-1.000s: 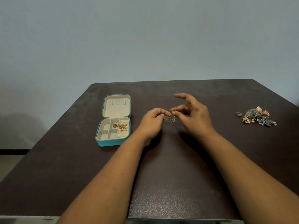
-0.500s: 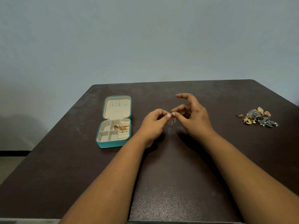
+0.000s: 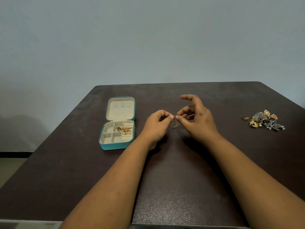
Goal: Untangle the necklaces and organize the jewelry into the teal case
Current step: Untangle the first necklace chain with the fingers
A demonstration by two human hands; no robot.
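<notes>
A thin chain necklace (image 3: 177, 125) hangs in a small loop between my two hands above the middle of the dark table. My left hand (image 3: 157, 125) pinches it with thumb and forefinger. My right hand (image 3: 197, 119) pinches it right beside, fingertips almost touching, other fingers spread upward. The teal case (image 3: 115, 146) lies open to the left, lid back, with cream compartments. Gold jewelry (image 3: 124, 129) lies in its upper middle compartment. A pile of mixed gold and silver jewelry (image 3: 264, 120) sits at the right of the table, with a gold ring (image 3: 245, 117) just left of it.
The dark table (image 3: 173, 187) ends at a far edge near the grey wall and at a near edge below my forearms. Floor shows past the left edge.
My hands have drawn closer, so thumb and fingertips nearly meet. The chain's loop hangs lower between them. The case and the pile have not moved.
</notes>
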